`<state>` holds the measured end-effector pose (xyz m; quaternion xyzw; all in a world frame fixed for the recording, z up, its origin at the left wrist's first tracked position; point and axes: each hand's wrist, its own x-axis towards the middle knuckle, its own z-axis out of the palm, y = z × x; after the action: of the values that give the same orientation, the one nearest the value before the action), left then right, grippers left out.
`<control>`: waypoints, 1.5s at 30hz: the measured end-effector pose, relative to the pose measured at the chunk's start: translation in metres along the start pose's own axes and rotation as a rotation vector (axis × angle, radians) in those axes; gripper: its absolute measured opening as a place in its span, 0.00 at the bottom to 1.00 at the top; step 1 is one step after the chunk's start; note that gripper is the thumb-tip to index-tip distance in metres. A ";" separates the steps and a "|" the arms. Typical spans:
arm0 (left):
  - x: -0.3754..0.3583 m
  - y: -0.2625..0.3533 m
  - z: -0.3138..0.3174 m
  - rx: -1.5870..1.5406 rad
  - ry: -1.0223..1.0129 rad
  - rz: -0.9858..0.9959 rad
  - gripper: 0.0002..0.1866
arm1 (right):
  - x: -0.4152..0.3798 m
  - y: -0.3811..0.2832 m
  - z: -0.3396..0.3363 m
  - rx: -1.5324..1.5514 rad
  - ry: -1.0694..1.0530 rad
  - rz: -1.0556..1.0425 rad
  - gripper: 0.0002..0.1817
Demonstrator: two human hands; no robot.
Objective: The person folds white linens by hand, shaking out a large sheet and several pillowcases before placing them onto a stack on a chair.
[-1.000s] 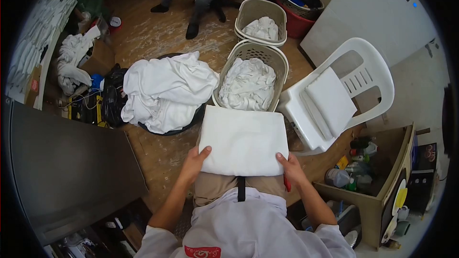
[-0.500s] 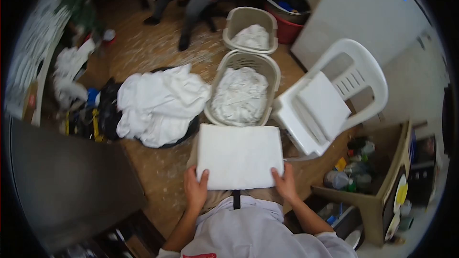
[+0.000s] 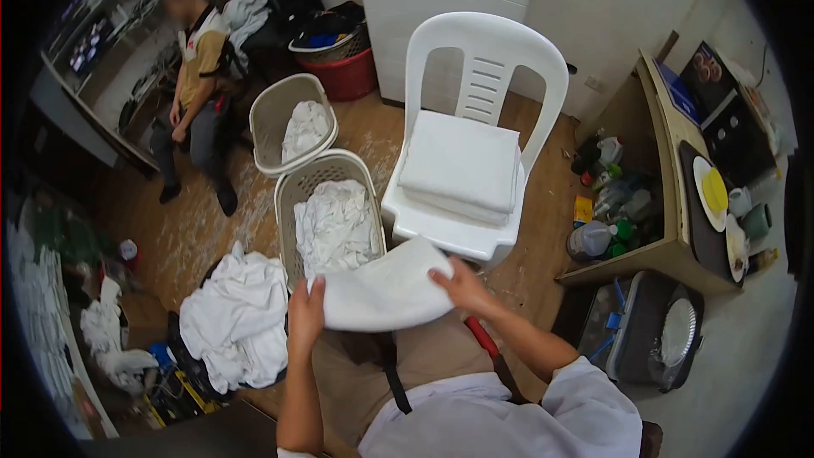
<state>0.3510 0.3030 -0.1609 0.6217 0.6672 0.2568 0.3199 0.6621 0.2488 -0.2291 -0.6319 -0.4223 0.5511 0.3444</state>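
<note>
A folded white towel [image 3: 386,293] is held over my lap, one end in each hand, its middle sagging slightly. My left hand [image 3: 307,314] grips its left end, the thumb on top. At the right end, my right hand [image 3: 462,284] pinches the edge between thumb and fingers. Just beyond the towel stands a white plastic chair [image 3: 441,236] with folded white towels [image 3: 462,161] stacked on its seat. Ahead of my left hand is a beige laundry basket [image 3: 285,203] holding crumpled white cloth [image 3: 335,225].
A second beige basket [image 3: 267,114] stands behind the first. White cloth [image 3: 237,318] is heaped at the left. A person [image 3: 203,76] sits at the far left. To the right is a wooden shelf [image 3: 670,203] with bottles; a red tub [image 3: 339,76] stands by the white refrigerator [image 3: 441,0].
My view has turned right toward the chair. The towel, flat on my lap before, is now lifted, tilted and bent between my hands.
</note>
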 end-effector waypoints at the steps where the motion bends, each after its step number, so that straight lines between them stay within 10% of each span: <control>1: 0.028 0.029 0.002 -0.015 0.006 0.081 0.23 | -0.006 -0.043 -0.018 -0.032 0.165 0.060 0.44; 4: 0.091 0.124 0.024 -0.202 0.021 0.348 0.22 | 0.008 -0.085 -0.079 0.003 0.570 -0.085 0.49; 10: 0.182 0.185 0.134 -0.448 0.122 0.557 0.19 | 0.063 -0.101 -0.161 0.408 0.856 -0.534 0.19; 14: 0.223 0.129 0.225 -0.243 0.068 0.472 0.16 | 0.127 -0.004 -0.179 0.093 1.004 -0.237 0.23; 21: 0.247 0.118 0.243 0.087 0.086 0.422 0.12 | 0.132 0.010 -0.172 -0.328 0.943 -0.119 0.38; 25: 0.245 0.184 0.242 0.243 0.169 0.771 0.33 | 0.155 -0.070 -0.168 -0.983 1.038 -0.355 0.37; 32: 0.254 0.172 0.273 0.365 -0.195 0.451 0.38 | 0.227 -0.043 -0.160 -1.263 0.751 -0.061 0.38; 39: 0.245 -0.035 0.209 0.106 0.315 0.254 0.23 | 0.143 -0.072 -0.153 -1.204 0.959 -0.519 0.35; 42: 0.220 -0.184 0.217 0.546 -0.134 -0.390 0.31 | 0.097 -0.068 -0.112 -1.036 0.886 -0.627 0.31; 43: 0.210 -0.183 0.189 0.614 -0.439 -0.393 0.27 | 0.090 -0.058 -0.094 -0.861 0.852 -0.636 0.29; 45: 0.198 -0.196 0.177 0.572 -0.283 -0.221 0.16 | 0.079 -0.060 -0.063 -0.784 0.734 -0.627 0.26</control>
<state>0.3483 0.4713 -0.4448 0.6396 0.7246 -0.0658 0.2480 0.7182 0.3475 -0.1972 -0.7057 -0.6129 -0.0254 0.3546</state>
